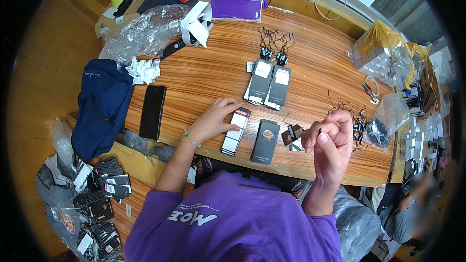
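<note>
Two bare hands are over a tabletop (208, 63) of streaked wood grain. The left hand (213, 119) has thumb and forefinger well parted at a slim stack of tags (233, 136), oblong and white-faced with a red band at its far end; the thumb touches it, though whether the fingers press, I cannot tell. The right hand (332, 138) is raised, thumb and forefinger pinched tight on a thin dark piece (320, 130) too small to make out. Between both sets of fingers lies a matte charcoal card pile (264, 150), rectangular, with a coloured oval emblem. Just left of the right fingers sits a small brown card (290, 136). Beyond the left fingers lie two dark card piles (277, 90), near wiry black cords (277, 41). Tangled dark strings (359, 125) spread right of the right fingers, beside a crinkled clear bag (394, 110). Well left of the left fingers lies a flat, glossy black phone (153, 111), with a soft navy cloth pouch (103, 104) farther out.
</note>
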Available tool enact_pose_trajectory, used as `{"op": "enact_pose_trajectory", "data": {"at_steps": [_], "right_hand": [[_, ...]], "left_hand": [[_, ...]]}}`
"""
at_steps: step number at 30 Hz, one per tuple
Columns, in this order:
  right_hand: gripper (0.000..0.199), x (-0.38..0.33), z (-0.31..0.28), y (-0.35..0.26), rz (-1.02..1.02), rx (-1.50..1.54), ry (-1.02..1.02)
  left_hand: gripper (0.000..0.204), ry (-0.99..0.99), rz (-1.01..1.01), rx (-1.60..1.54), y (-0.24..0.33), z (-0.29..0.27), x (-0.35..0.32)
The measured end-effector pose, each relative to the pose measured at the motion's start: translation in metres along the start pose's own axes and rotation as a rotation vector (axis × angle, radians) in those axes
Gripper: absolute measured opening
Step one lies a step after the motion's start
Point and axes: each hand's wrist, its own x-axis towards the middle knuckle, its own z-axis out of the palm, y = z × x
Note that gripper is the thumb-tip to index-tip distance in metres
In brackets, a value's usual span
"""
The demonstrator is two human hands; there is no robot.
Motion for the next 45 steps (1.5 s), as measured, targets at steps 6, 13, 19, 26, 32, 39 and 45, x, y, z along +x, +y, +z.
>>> {"op": "enact_pose_trajectory", "data": {"at_steps": [6,13,19,26,32,39,45], "right_hand": [[0.025,0.003,0.0,0.003,0.004,-0.151,0.06],[0.021,0.013,0.017,0.03,-0.054,-0.874,-0.005],[0.025,0.016,0.015,0.03,-0.041,-0.891,0.057],[0.027,0.015,0.009,0.029,-0.098,-0.88,0.068],[0.027,0.016,0.008,0.028,-0.123,-0.923,0.04],[0.025,0.013,0.009,0.035,-0.083,-0.734,0.121],[0.011,0.016,0.005,0.023,0.252,-0.391,0.034]], "left_hand": [[0.043,0.197,0.012,-0.032,0.014,-0.002,-0.005],[0.015,0.411,-0.069,-0.647,0.082,-0.011,0.014],[0.016,0.444,0.088,-0.523,0.105,-0.003,0.022],[0.017,0.413,0.149,-0.481,0.116,-0.003,0.022],[0.016,0.401,0.185,-0.455,0.115,-0.005,0.022],[0.017,0.387,0.243,-0.392,0.115,-0.001,0.021],[0.02,0.589,0.529,0.086,0.113,-0.003,0.023]]}}
